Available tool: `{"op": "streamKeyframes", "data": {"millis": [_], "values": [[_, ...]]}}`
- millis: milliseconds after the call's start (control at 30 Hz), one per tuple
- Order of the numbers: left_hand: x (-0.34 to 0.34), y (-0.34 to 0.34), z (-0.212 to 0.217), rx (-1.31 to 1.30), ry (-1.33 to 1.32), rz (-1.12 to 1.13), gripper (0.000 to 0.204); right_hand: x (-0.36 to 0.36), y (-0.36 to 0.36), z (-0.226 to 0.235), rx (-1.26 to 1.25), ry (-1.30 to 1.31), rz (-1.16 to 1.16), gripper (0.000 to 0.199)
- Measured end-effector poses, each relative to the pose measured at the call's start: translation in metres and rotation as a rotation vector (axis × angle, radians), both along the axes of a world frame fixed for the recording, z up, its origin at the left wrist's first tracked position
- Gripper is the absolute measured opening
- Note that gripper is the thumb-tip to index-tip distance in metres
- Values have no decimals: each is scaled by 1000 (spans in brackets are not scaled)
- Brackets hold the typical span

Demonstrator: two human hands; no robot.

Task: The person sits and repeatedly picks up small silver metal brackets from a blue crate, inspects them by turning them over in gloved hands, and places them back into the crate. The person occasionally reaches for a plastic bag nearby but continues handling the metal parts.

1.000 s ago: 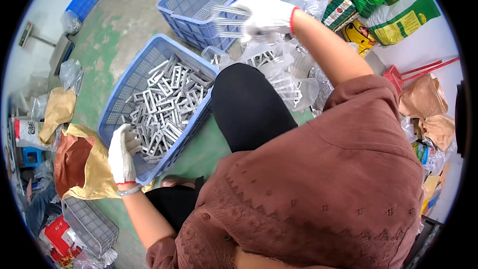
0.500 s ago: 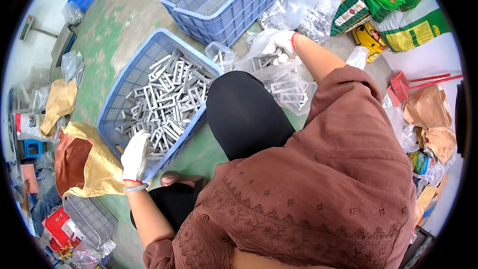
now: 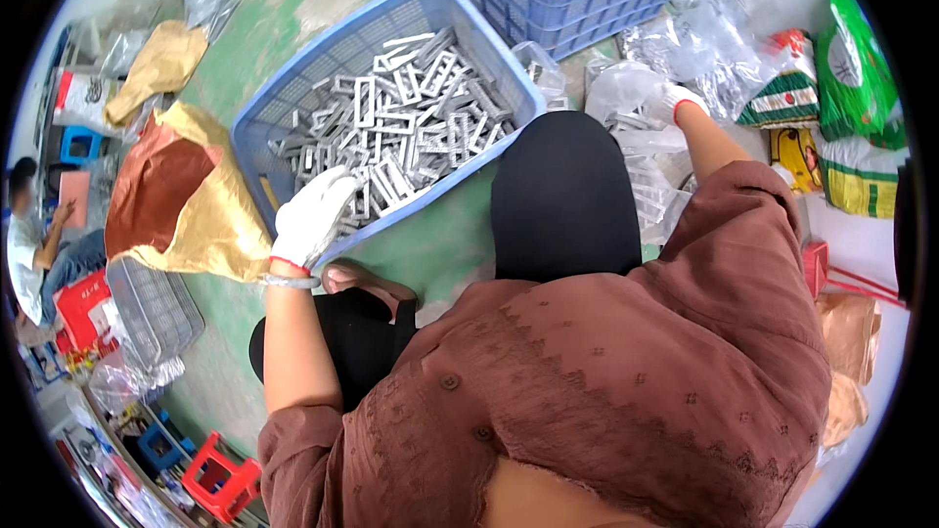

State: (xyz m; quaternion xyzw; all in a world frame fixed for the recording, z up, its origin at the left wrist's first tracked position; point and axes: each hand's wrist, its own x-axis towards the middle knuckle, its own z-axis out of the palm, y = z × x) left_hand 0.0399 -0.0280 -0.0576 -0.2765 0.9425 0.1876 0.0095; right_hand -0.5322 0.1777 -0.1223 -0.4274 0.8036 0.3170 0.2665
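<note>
My left hand [image 3: 313, 215], in a white glove with a red cuff, rests over the near left rim of a blue plastic basket [image 3: 293, 68]. Its fingers stretch toward a heap of silver-grey rectangular metal frames [image 3: 396, 117] inside; any contact under the palm is hidden. Off to the right, beyond my knee, my right hand [image 3: 682, 98], gloved the same way, grips a clear plastic bag [image 3: 626, 88]. Its fingertips are partly covered by the film. More metal frames in clear plastic [image 3: 650, 181] lie just below that bag.
An empty blue crate [image 3: 577, 5] stands behind the basket. Gold-brown sacking [image 3: 210, 205] leans at its left. Colourful sacks [image 3: 851, 78] line the right wall. A grey basket [image 3: 156, 308] and a red stool [image 3: 220, 477] are at lower left; another person [image 3: 39, 254] sits far left.
The view has swung, so most things sit further right and higher. My right hand stays at the plastic bag; my left hand remains at the basket's near left side.
</note>
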Motion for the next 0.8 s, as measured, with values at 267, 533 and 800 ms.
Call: {"op": "streamKeyframes", "data": {"millis": [267,533,800], "values": [[11,-6,7,-142,-3,-90,33,63,-30,57,-153,-265,54,63],[13,4,17,420,129,373,37,90,60,2,-302,-389,290,76],[-3,11,18,484,46,506,46,102,51,-15,-437,-2,-94,24]]}}
